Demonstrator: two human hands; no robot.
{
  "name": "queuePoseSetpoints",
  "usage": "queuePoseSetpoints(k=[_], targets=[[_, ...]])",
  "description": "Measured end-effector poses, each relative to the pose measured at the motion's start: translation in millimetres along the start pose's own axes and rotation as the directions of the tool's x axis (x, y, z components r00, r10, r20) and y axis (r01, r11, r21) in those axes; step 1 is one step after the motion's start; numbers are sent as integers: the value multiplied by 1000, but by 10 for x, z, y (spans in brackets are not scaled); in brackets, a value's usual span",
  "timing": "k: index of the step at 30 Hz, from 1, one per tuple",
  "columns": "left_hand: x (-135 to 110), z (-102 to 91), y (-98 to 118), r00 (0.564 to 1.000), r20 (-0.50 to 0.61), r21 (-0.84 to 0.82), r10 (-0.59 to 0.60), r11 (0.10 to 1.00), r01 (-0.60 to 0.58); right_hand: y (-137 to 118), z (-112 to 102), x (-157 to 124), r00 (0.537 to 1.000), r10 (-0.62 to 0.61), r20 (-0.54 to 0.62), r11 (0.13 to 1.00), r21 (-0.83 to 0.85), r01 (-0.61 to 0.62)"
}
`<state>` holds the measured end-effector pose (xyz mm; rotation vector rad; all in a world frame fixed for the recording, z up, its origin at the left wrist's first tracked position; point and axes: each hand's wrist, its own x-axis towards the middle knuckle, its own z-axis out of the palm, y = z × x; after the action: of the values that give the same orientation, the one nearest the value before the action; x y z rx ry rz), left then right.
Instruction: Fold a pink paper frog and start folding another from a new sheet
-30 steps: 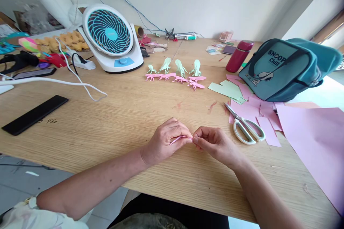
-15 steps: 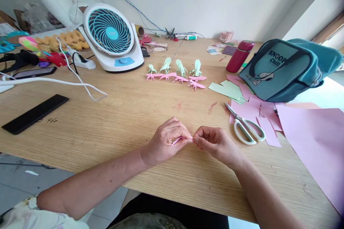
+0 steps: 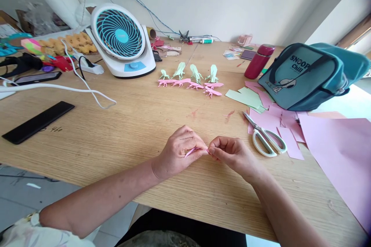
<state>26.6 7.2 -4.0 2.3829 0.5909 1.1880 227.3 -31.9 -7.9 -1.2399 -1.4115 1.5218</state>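
Note:
My left hand [image 3: 179,150] and my right hand [image 3: 232,154] meet at the middle of the wooden table [image 3: 121,131], both pinched on a small folded pink paper piece [image 3: 197,149]. Only a thin strip of the paper shows between the fingers. Farther back lies a row of folded pink paper figures [image 3: 189,84] with pale green paper figures [image 3: 188,71] standing behind them. White-handled scissors [image 3: 265,135] lie just right of my right hand, partly on pink paper scraps [image 3: 286,131].
A white and teal desk fan [image 3: 121,40] stands at the back left with a white cable [image 3: 72,88]. A black flat bar [image 3: 37,122] lies left. A teal bag [image 3: 313,75], a red bottle [image 3: 257,61], green sheets [image 3: 245,96] and a large pink sheet [image 3: 342,150] fill the right.
Both hands keep their pinch on the pink paper with only slight finger shifts. Nothing else has moved.

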Motion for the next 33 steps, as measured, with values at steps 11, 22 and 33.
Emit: queuePoseSetpoints(k=[11,22,33], targets=[[-6,3,2,1000,-1,145,27,989,-26,-33,24,20,995,85,-54,991,109,-79],[-9,8,27,999,-1,196,40,980,-39,-49,48,38,993,99,-70,977,196,-84],[-12,21,0,1000,-2,180,-6,984,6,-42,0,24,993,48,-112,985,172,-28]])
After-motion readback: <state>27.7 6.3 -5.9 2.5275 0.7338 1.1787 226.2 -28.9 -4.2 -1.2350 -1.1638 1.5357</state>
